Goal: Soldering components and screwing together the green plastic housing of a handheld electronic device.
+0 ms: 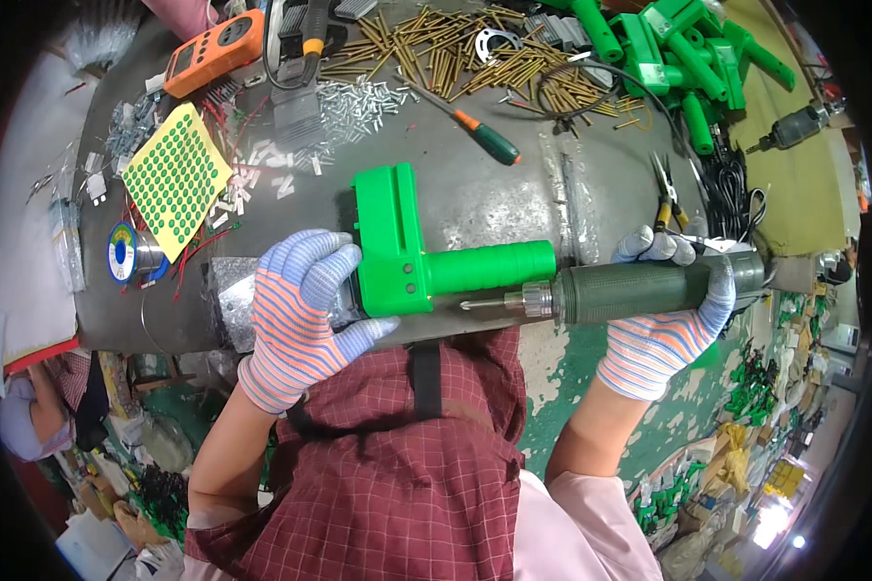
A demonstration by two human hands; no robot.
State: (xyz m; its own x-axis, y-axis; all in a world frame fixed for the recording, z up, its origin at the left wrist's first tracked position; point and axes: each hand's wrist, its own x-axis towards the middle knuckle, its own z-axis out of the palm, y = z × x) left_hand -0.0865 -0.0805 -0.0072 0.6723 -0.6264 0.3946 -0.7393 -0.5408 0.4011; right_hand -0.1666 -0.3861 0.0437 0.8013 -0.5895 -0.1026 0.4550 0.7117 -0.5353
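Note:
My left hand (305,305), in a striped knit glove, is closed on the broad end of a bright green plastic tool housing (389,237). The housing's ribbed round handle (494,266) points right. In my right hand (673,329), gloved the same way, lies a dark green electric screwdriver (620,293), held level with fingers wrapped round its body. Its pointed bit (482,304) faces left, just below the handle and close to the housing's near corner. Whether the bit touches the housing I cannot tell.
Long brass-coloured screws (436,48) and small silver screws (354,111) lie in heaps at the back. A hand screwdriver (489,137), pliers (667,194), solder spool (134,254), yellow sticker sheet (176,179) and orange multimeter (213,53) surround the work area. More green housings (678,58) are piled back right.

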